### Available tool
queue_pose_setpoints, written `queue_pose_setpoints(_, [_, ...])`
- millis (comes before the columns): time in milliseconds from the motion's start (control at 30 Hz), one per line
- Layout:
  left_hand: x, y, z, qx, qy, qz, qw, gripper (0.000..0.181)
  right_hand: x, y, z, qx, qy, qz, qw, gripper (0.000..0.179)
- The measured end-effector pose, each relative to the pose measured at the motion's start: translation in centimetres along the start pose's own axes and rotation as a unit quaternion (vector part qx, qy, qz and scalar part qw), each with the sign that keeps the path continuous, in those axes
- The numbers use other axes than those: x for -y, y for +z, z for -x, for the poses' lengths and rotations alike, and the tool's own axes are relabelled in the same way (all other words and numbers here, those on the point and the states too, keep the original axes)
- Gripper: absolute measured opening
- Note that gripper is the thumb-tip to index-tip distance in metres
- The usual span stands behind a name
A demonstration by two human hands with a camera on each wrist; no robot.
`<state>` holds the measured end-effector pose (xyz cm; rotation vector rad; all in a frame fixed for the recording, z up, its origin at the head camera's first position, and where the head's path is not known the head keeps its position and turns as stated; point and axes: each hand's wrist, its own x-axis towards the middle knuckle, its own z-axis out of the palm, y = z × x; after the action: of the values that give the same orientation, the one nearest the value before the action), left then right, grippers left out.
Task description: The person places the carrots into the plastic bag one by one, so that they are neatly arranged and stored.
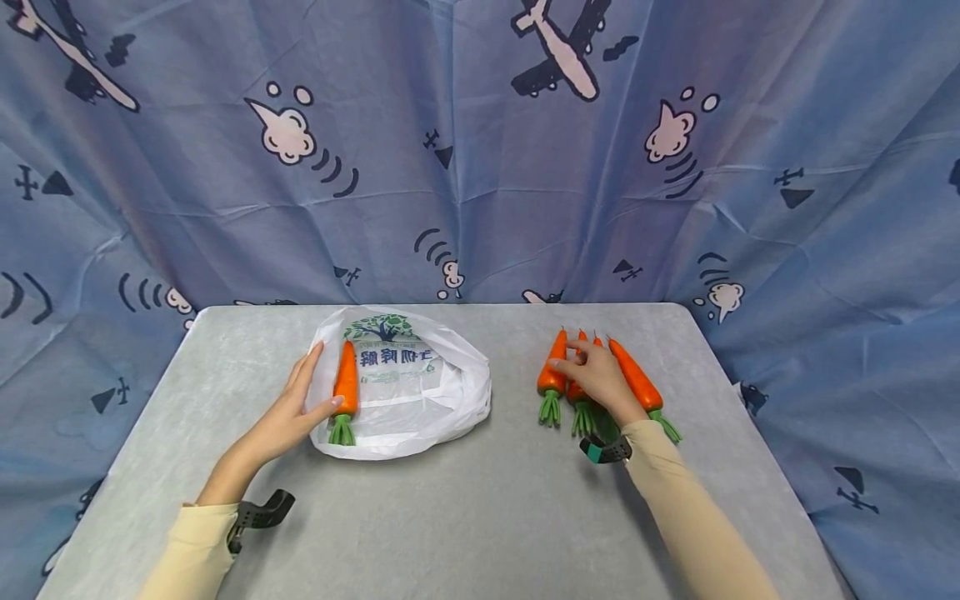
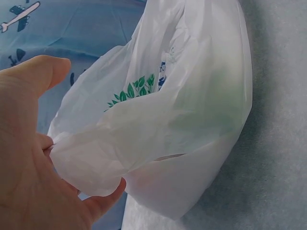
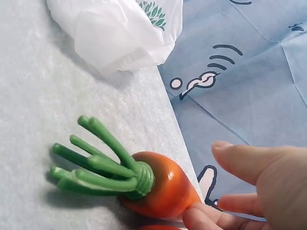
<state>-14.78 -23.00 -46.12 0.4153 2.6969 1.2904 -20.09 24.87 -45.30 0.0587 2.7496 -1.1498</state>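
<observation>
A white plastic bag point(image 1: 450, 400) with a green tree print lies with its mouth spread on the left half of the table. One orange carrot point(image 1: 347, 375) with green stalks is in it. My left hand point(image 1: 281, 421) is at the bag's left rim; in the left wrist view its fingers touch the plastic and the thumb stands apart. Over several carrots at the right is my right hand point(image 1: 603, 379), beside the leftmost carrot point(image 1: 552, 371). The right wrist view shows fingertips touching a carrot point(image 3: 165, 187), the thumb lifted away from it. My right hand partly hides the middle carrots.
The grey table point(image 1: 465, 517) runs between the bag and the carrot group. Rightmost lies a slanted carrot point(image 1: 636, 375). A blue curtain point(image 1: 480, 167) with airplane prints hangs behind the table's far edge.
</observation>
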Motion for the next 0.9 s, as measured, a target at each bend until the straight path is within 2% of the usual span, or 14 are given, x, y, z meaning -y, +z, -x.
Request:
queue_pose_setpoints(233, [0.1, 0.0, 0.0, 0.000, -0.002, -0.005, 1.0000, 0.094, 0.0, 0.8, -0.8, 0.002, 0.001, 0.036, 0.9994, 0.065])
queue_pose_setpoints(433, [0.2, 0.0, -0.1, 0.000, -0.002, -0.004, 1.0000, 0.094, 0.3, 1.3, -1.2, 0.000, 0.018, 0.031, 0.9993, 0.069])
queue_pose_setpoints(767, [0.1, 0.1, -0.2, -0.001, 0.007, -0.007, 1.0000, 0.093, 2.5, 2.0, -1.4, -0.014, 0.051, 0.067, 0.9963, 0.083])
queue_pose_setpoints(900, [0.1, 0.2, -0.2, 0.000, 0.006, -0.009, 0.9999, 0.093, 2.9, 2.3, -1.4, -0.012, 0.071, 0.057, 0.9958, 0.087])
